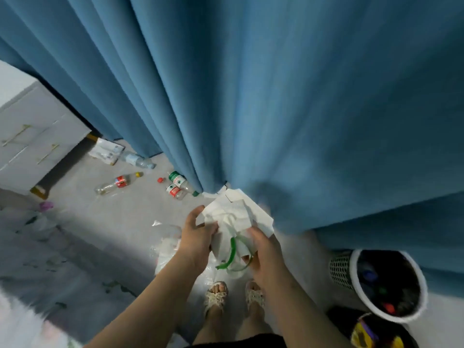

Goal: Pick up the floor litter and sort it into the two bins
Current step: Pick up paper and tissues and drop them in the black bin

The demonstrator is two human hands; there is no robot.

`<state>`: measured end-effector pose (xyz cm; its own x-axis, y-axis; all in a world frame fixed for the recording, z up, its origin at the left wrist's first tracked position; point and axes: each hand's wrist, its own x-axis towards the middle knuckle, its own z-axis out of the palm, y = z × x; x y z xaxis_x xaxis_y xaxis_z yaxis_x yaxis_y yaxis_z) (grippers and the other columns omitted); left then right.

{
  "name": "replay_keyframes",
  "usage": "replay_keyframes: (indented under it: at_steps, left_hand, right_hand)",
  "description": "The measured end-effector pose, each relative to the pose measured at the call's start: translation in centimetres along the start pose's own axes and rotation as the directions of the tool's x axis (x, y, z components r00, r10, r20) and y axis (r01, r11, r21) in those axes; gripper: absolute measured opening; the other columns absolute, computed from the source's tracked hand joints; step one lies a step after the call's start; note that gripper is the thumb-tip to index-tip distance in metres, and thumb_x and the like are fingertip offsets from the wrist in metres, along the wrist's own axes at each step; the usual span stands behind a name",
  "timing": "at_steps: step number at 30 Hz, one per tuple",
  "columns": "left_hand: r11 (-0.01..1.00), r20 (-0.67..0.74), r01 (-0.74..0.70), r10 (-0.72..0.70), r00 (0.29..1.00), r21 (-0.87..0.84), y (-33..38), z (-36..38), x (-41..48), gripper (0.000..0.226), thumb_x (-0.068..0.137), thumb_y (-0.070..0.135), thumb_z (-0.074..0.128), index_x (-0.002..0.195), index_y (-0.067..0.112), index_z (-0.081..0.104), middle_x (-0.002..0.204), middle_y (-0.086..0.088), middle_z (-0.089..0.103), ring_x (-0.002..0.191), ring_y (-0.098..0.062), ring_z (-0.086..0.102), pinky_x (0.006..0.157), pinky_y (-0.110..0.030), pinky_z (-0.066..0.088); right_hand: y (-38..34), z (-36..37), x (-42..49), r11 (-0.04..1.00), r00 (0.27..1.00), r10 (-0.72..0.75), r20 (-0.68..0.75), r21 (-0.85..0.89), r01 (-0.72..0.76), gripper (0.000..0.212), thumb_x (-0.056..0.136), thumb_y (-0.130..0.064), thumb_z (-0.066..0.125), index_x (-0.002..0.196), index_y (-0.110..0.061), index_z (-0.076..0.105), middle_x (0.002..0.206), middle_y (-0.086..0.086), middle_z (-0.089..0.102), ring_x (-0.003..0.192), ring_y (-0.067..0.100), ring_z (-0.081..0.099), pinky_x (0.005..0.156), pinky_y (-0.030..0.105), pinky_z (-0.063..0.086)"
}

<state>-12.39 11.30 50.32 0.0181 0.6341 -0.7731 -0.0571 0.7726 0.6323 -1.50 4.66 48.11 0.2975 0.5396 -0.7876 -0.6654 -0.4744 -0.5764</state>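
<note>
The paper bundle [236, 217] sits between the left hand [198, 237] and the right hand [263, 249], both gripping it. Just beyond the hands hangs the curtain [276, 96]. Right of the right hand, nearer the person, stands the mesh bin [341, 270], with a second bin [337, 318] nearer still. Under the left hand lies a plastic bag [167, 249]. Ahead and left of it, a hem-side bottle [177, 179], a long bottle [118, 183] and a far bottle [136, 159] lie on the floor. The cabinet [32, 129] stands farthest left.
</note>
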Motion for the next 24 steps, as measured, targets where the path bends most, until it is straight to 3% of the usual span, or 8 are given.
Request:
replay_keyframes:
  at_steps: [3,7,11,14,18,20,22,24]
  left_hand:
    - [0.984,0.122,-0.040,0.018,0.992,0.175,-1.6,4.1,-1.2,0.034,0.088,-0.007,0.047,0.109,0.020,0.051,0.099,-0.013,0.059,0.097,-0.031,0.057,0.090,-0.046,0.050]
    - [0.926,0.309,-0.107,-0.011,0.951,0.362,-5.4,10.0,-3.3,0.037,0.082,-0.004,0.053,0.117,0.011,0.055,0.113,-0.026,0.061,0.092,-0.032,0.059,0.069,-0.036,0.051]
    - [0.896,0.372,-0.088,-0.090,0.924,0.435,-11.0,16.8,-7.1,0.046,0.086,-0.003,0.056,0.124,0.022,0.047,0.110,-0.013,0.061,0.095,-0.028,0.059,0.075,-0.033,0.051]
    - [0.853,0.396,-0.098,-0.133,0.908,0.513,-16.0,21.7,-10.2,0.050,0.087,0.002,0.057,0.130,0.025,0.044,0.119,-0.011,0.059,0.105,-0.029,0.058,0.088,-0.038,0.051]
    - [0.785,0.382,-0.088,-0.197,0.903,0.613,-22.5,27.3,-14.1,0.053,0.090,0.006,0.057,0.135,0.025,0.038,0.115,-0.011,0.056,0.105,-0.030,0.056,0.084,-0.038,0.052]
    - [0.754,0.382,-0.093,-0.220,0.898,0.650,-25.2,29.8,-15.9,0.040,0.090,0.005,0.056,0.126,0.021,0.046,0.103,-0.008,0.057,0.100,-0.029,0.057,0.088,-0.043,0.052]
    - [0.689,0.381,-0.120,-0.241,0.893,0.715,-27.6,32.1,-17.4,0.016,0.091,0.004,0.052,0.091,0.019,0.056,0.086,-0.006,0.057,0.091,-0.029,0.057,0.093,-0.048,0.049]
    - [0.610,0.389,-0.171,-0.243,0.889,0.774,-30.2,33.9,-17.8,0.034,0.092,0.002,0.050,0.068,0.025,0.045,0.074,-0.003,0.051,0.080,-0.026,0.052,0.093,-0.048,0.049]
  right_hand:
    - [-0.9,-4.5,-1.7,0.994,0.995,-0.084,-0.061,0.062,0.088,0.032,0.089,-0.025,0.062,0.120,-0.018,0.058,0.113,0.008,0.066,0.103,0.026,0.063,0.092,0.042,0.053]
    - [-0.9,-11.7,-3.9,0.962,0.974,-0.152,-0.169,0.201,0.185,0.029,0.091,-0.020,0.059,0.119,-0.014,0.062,0.114,0.012,0.068,0.103,0.029,0.066,0.088,0.044,0.055]
    - [-0.5,-20.4,-6.7,0.921,0.948,-0.113,-0.299,0.327,0.213,0.020,0.090,-0.013,0.059,0.107,-0.021,0.064,0.104,0.008,0.071,0.095,0.027,0.067,0.080,0.040,0.055]
    - [0.2,-28.0,-8.1,0.912,0.922,-0.045,-0.384,0.361,0.195,0.019,0.088,-0.010,0.062,0.097,-0.027,0.061,0.101,0.008,0.068,0.090,0.027,0.065,0.077,0.039,0.054]
    - [1.7,-37.0,-9.9,0.917,0.871,-0.013,-0.490,0.341,0.206,0.030,0.084,-0.012,0.066,0.113,-0.018,0.061,0.104,0.010,0.069,0.096,0.030,0.066,0.085,0.043,0.056]
    - [2.4,-40.8,-10.5,0.915,0.854,-0.001,-0.520,0.343,0.210,0.036,0.082,-0.014,0.069,0.116,-0.018,0.061,0.105,0.009,0.070,0.096,0.030,0.067,0.088,0.047,0.055]
    - [3.3,-44.1,-10.7,0.912,0.837,0.013,-0.548,0.350,0.215,0.031,0.083,-0.009,0.067,0.109,-0.025,0.060,0.101,0.007,0.069,0.093,0.028,0.067,0.087,0.046,0.055]
    - [4.2,-46.9,-10.6,0.909,0.831,0.015,-0.556,0.354,0.221,0.031,0.085,-0.006,0.063,0.112,-0.020,0.060,0.101,0.008,0.069,0.092,0.029,0.067,0.079,0.042,0.057]
